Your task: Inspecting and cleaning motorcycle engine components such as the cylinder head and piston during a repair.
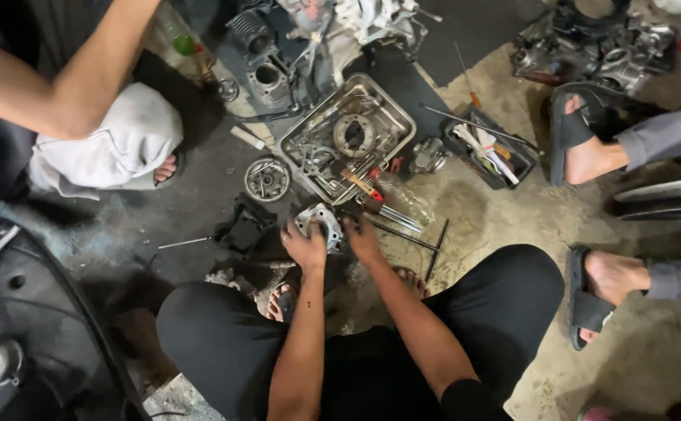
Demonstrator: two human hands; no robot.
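Both hands, the left hand and right hand, grip a grey metal engine part on the floor beside a metal tray.

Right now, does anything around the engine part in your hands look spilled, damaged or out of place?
Nothing looks spilled or broken. Both the left hand and right hand grip the metal engine part on the floor. Loose tools lie scattered beside the parts tray, near bare feet.
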